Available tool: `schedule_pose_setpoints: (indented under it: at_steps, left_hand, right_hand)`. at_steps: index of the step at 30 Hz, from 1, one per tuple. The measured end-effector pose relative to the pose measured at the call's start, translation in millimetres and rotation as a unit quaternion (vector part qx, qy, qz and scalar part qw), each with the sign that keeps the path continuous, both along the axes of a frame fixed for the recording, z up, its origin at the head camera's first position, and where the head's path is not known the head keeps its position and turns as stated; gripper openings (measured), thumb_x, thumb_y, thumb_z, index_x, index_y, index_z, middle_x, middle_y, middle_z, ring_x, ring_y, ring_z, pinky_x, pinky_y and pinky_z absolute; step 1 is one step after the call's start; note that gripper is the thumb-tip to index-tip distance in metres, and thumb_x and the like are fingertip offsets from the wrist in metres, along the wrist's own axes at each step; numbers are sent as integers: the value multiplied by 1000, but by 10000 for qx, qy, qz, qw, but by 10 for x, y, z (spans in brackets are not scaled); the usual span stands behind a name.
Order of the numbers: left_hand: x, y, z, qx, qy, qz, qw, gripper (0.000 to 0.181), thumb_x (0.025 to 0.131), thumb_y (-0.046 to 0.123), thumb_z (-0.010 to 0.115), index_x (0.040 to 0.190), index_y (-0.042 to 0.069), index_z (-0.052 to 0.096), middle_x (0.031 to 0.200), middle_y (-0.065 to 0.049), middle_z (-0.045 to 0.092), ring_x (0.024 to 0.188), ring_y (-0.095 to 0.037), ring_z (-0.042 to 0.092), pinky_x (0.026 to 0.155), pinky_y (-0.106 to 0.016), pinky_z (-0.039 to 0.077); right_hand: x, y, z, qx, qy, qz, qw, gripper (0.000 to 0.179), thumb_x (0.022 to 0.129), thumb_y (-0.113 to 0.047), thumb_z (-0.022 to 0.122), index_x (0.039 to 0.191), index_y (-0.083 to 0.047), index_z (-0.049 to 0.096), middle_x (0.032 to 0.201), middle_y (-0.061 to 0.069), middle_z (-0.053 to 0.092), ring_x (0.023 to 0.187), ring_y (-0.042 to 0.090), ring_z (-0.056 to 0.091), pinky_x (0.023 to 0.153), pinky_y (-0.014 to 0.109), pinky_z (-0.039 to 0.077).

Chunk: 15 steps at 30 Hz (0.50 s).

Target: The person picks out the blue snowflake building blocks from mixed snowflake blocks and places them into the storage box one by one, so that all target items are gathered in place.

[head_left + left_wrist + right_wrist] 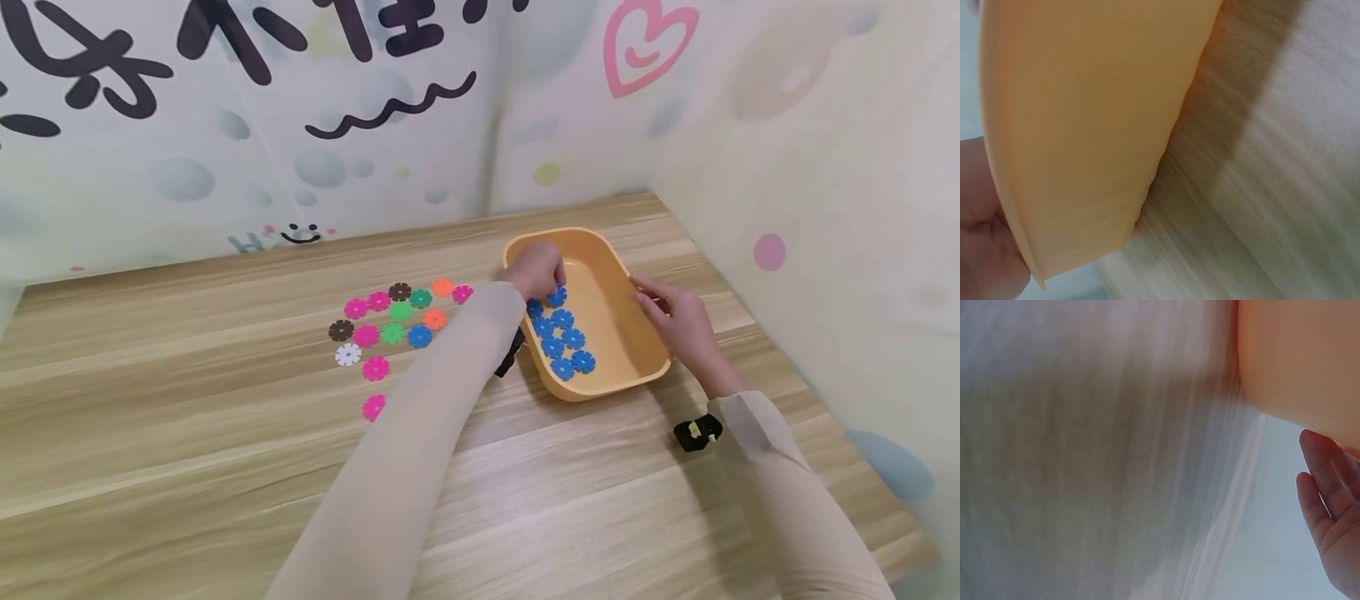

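Observation:
My left hand (536, 268) reaches over the left rim into a yellow-orange plastic bin (611, 317), its curled fingers pinching a blue notched snowflake disc (557, 295). Below it, several more blue snowflake discs (573, 338) lie along the bin's left side. At the bin's right rim, my right hand (684, 329) grips the edge between thumb and fingers. The right wrist view catches some of that hand's fingers (1319, 469) against the outer wall. In the left wrist view, part of the left hand (988, 237) shows beyond the rim, its fingertips hidden.
Left of the bin, pink (376, 368), green (392, 333), orange, brown and white snowflake discs lie spread on the wooden table (187, 400). My left sleeve (420, 442) covers part of that area. A patterned wall (420, 183) borders the table's back and right.

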<state>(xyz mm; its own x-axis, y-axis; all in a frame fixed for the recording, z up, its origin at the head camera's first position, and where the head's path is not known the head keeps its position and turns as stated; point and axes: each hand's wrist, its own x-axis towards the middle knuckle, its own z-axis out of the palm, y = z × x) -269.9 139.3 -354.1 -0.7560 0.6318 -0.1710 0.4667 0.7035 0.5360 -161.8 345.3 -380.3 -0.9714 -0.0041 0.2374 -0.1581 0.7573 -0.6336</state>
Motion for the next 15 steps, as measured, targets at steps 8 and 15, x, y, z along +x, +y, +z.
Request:
schedule_pose_setpoints:
  at_steps: [8,15]
  left_hand:
    - [-7,38,-22,-368,235,63,9990,19,86,-2,57,95,8,71,96,-2,63,86,-13,54,80,-22,44]
    - [13,40,-23,-497,283,122,9983,18,89,0,53,84,6,70,77,-2,58,73,-14,51,66,-20,41]
  right_hand:
    - [-1,7,-15,14,4,-42,10000,31,93,-9,52,123,0,56,112,24,59,89,30,59,63,5,40]
    - [-18,22,-37,38,37,-19,10000,31,93,-8,51,123,0,56,113,24,59,91,31,59,65,4,40]
